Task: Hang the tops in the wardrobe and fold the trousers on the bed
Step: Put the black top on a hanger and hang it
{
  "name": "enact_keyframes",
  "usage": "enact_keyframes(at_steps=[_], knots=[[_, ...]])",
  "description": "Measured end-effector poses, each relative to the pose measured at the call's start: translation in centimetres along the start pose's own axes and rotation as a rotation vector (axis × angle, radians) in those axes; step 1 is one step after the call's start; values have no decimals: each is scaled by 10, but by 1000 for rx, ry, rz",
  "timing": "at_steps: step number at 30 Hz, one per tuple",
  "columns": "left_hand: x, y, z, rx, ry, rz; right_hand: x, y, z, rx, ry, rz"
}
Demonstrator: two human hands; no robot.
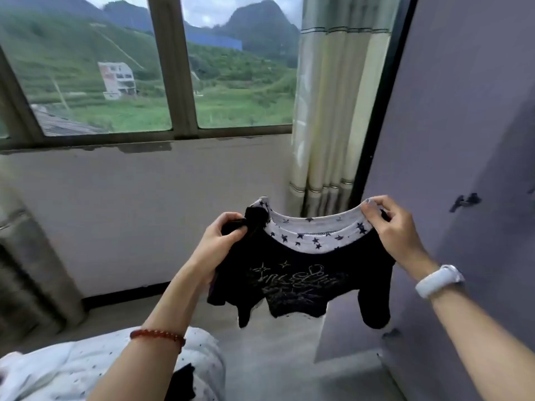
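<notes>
Head view: nearest, a bed (pixel 202 351) with a white dotted quilt sits low left. Above it, the left hand (pixel 223 241) bunches one shoulder of a small dark top (pixel 301 273), and the right hand (pixel 390 227) pinches its starred collar, holding it spread in mid-air. No hanger is visible. Keeping the neckline taut should ease hanging. Beyond stand the purple wardrobe door (pixel 463 140), curtain (pixel 327 111) and window (pixel 144 68).

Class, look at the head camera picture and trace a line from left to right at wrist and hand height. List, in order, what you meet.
Red bead bracelet → left hand → dark top → right hand → white watch → wardrobe door
</notes>
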State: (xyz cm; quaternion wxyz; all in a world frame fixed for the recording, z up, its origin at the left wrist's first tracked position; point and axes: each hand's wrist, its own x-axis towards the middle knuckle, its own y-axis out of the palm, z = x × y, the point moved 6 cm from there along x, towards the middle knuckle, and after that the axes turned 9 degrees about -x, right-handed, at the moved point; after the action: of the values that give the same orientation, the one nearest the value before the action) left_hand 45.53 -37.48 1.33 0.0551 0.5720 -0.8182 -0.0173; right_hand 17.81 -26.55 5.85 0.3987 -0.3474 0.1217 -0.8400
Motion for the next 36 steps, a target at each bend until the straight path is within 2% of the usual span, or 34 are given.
enact_keyframes(at_steps=[5, 9, 11, 17, 19, 22, 23, 24, 25, 27, 29, 30, 33, 36], knots=[[19, 132, 27, -74, -50, 218, -32, -101, -84, -153, 185, -30], [24, 229, 42, -3, -17, 449, -59, -164, -132, -167, 374, 44], [25, 262, 48, 86, 41, 495, -67, -189, -150, -198, 451, 62], [50, 364, 70, 442, 242, 568, -86, -272, -198, -499, 556, -273], [56, 398, 78, 314, 117, 693, -87, -293, -205, -567, 573, -367], [57, 439, 89, -113, -344, 861, -82, -318, -212, -624, 585, -498], [59, 453, 91, -194, -441, 901, -79, -325, -215, -646, 595, -533], [64, 463, 92, -192, -455, 940, -76, -331, -220, -670, 605, -559], [71, 477, 90, -135, -412, 987, -73, -336, -225, -691, 620, -587], [86, 501, 83, 118, -166, 1052, -66, -344, -236, -707, 654, -632], [100, 523, 77, 289, 93, 1025, -60, -348, -250, -711, 687, -629], [108, 531, 74, 314, 168, 983, -56, -348, -259, -700, 702, -609], [135, 547, 69, 263, 238, 835, -46, -345, -292, -656, 777, -496], [152, 564, 68, 237, 275, 832, -27, -339, -331, -637, 837, -361]])
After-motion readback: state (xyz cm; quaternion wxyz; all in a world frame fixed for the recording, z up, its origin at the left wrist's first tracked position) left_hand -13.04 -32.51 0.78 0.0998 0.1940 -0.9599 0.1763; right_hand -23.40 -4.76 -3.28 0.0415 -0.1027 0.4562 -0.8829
